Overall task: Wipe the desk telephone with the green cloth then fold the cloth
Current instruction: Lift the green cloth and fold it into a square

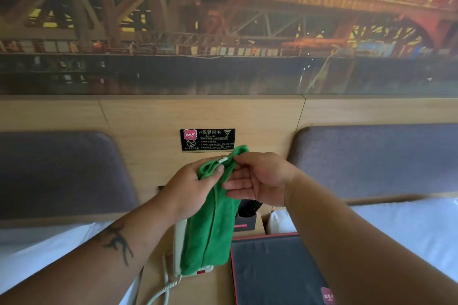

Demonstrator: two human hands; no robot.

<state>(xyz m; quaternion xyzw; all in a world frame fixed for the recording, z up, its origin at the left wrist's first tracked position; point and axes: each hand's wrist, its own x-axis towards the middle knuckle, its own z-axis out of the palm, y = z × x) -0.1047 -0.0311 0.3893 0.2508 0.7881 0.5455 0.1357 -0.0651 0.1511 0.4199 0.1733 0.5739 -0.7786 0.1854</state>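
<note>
Fingers of both my left hand [189, 190] and right hand [260, 181] pinch the top of the cloth [210, 228]; it hangs folded over the phone [179, 250].

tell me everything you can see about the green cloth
The green cloth looks like soft, plush microfibre, bright green, with a small white tag near its top edge. It hangs lengthwise, folded over on itself with a crease running down its middle. The left hand grips its upper part, thumb on top, while the right hand pinches the top corner. Its lower end drapes in front of the cream desk telephone, hiding most of it; whether it touches is unclear.
</note>
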